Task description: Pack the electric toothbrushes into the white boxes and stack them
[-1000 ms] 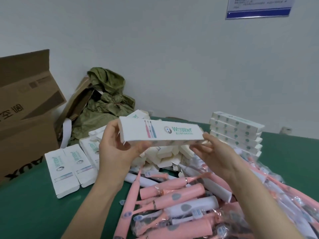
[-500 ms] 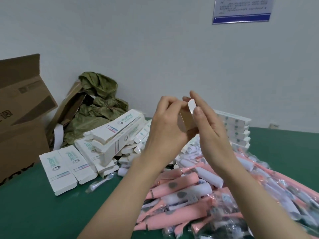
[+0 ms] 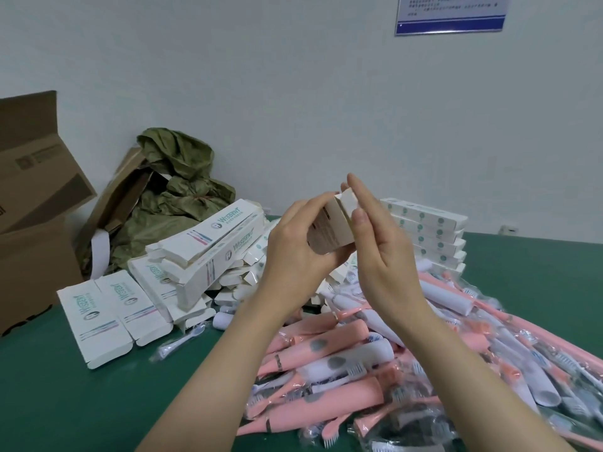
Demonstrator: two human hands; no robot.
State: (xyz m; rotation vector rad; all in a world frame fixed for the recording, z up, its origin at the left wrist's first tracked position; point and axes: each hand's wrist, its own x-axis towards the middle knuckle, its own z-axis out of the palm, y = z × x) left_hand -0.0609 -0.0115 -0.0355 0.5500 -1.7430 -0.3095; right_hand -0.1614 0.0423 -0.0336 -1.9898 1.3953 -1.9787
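Gripping white box [image 3: 331, 231] end-on with left hand [image 3: 293, 256], fingers curled round its body. Pressing its top end flap [image 3: 348, 203] with straight fingers of right hand [image 3: 383, 256]. Held in air above pink and white toothbrushes [image 3: 326, 353] heaped on green counter [image 3: 65, 402].

pink and white toothbrushes [image 3: 329, 350], white boxes [image 3: 424, 230], green table [image 3: 65, 402], olive bag [image 3: 176, 190]
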